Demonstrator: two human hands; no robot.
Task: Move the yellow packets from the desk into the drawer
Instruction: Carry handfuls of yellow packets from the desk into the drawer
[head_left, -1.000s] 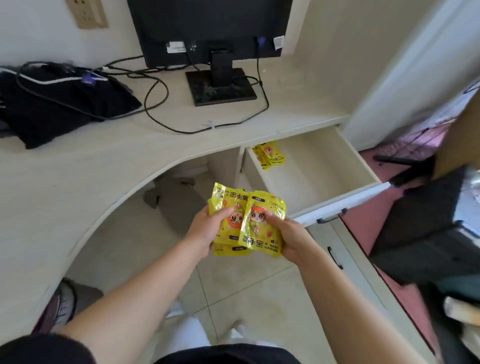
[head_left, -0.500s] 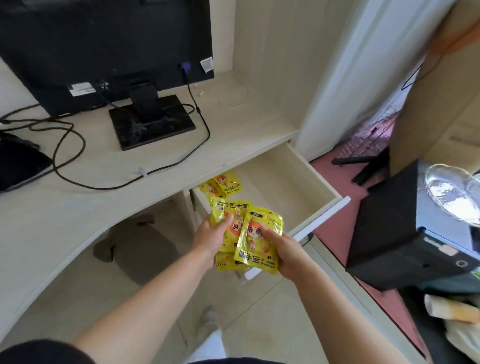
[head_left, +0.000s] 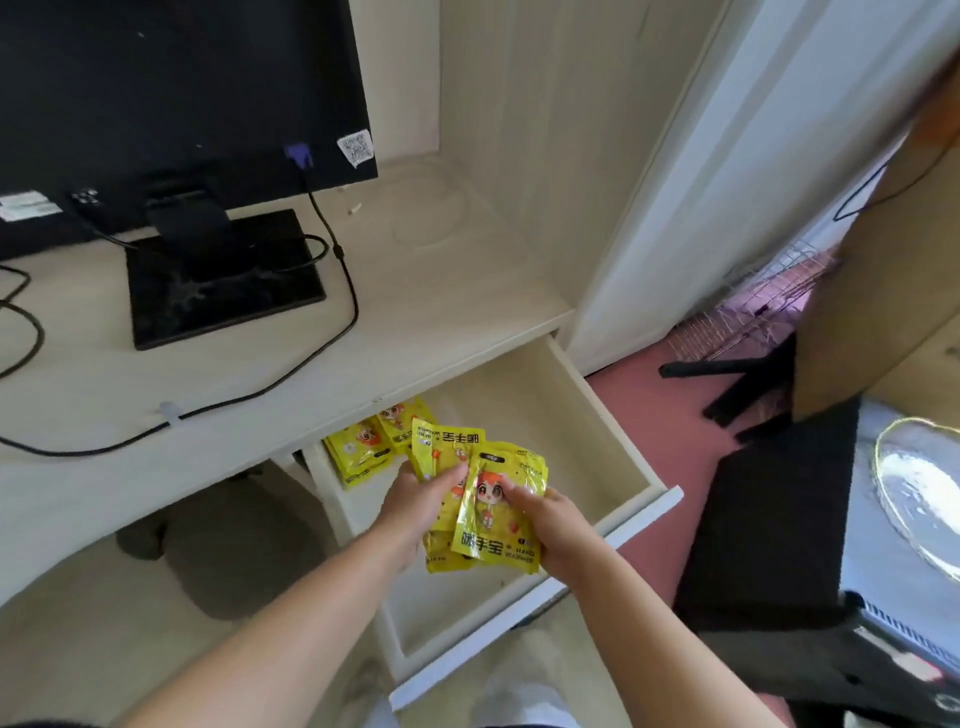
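Your left hand (head_left: 415, 499) and right hand (head_left: 556, 525) pinch fanned yellow packets (head_left: 483, 499) above the open drawer (head_left: 597, 415). Loosen unevenly and the slippery packets may slide past its near edge onto the floor.

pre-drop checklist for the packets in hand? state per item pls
1. Drawer open: ok, pulled well out.
2. Held packets over the drawer: ok, they hang above its front half.
3. Grip: ok, left hand and right hand both pinch the fanned bunch.
4. Landing space: ok, bare drawer floor to the right; stored packets lie only in the back left corner.
5. Desk free of packets: cannot tell, only part of it is in view, none seen there.
6. Count in hand: cannot tell, the packets overlap.
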